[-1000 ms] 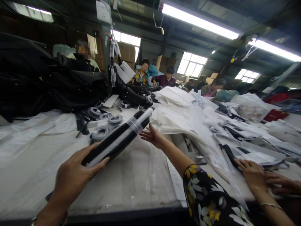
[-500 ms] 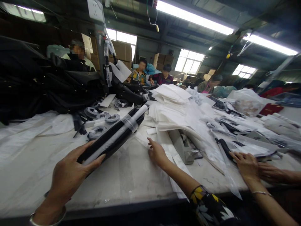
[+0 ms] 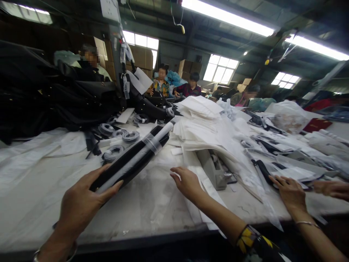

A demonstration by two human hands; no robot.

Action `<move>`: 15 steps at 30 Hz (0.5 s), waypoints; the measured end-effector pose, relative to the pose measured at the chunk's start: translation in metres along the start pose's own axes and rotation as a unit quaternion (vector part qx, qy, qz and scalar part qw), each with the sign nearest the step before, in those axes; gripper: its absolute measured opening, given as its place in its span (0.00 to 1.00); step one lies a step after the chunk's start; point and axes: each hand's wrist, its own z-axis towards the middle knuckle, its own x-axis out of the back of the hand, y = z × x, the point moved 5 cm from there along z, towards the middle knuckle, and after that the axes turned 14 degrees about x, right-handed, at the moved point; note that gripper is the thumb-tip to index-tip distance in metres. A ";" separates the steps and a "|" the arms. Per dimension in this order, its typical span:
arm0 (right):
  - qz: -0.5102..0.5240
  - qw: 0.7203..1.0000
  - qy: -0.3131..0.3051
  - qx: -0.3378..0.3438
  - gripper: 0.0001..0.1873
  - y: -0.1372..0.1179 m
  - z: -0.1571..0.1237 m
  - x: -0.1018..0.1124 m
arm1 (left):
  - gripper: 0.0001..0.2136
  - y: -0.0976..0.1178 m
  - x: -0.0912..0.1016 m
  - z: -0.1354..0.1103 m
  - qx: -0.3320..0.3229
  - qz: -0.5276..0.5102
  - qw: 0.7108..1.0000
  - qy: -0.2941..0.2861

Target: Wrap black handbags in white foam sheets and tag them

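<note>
My left hand point(image 3: 81, 203) is closed around the near end of a long black bundle point(image 3: 131, 162) with a white roll along it and clear tape round the middle. The bundle points away toward the white stacks, its far end low over the table. My right hand point(image 3: 188, 182), on an arm with a floral sleeve point(image 3: 251, 240), lies palm down with fingers loosely apart on clear plastic film point(image 3: 160, 196) spread over the table. It holds nothing that I can see.
A co-worker's two hands point(image 3: 290, 191) rest on packaged items at the right. Stacks of white sheets point(image 3: 201, 127), a grey stapler-like tool point(image 3: 215, 169), coiled grey straps point(image 3: 131, 136) and a heap of black bags point(image 3: 54, 98) crowd the table. Several people sit beyond.
My right hand drew back from beside the bundle's far end and came down onto the plastic film nearer me. My left hand kept its hold, the bundle barely shifting.
</note>
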 end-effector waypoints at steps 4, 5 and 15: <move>-0.058 0.997 -0.037 0.048 0.28 0.016 0.043 -0.015 | 0.26 -0.001 0.000 0.000 -0.007 0.000 1.000 0.001; -0.065 0.995 -0.046 0.052 0.31 0.022 0.055 -0.019 | 0.26 -0.001 0.000 0.000 -0.006 0.000 1.000 0.001; -0.120 0.977 -0.174 0.040 0.11 0.047 0.101 -0.006 | 0.27 -0.005 0.002 0.004 0.027 -0.050 0.998 0.005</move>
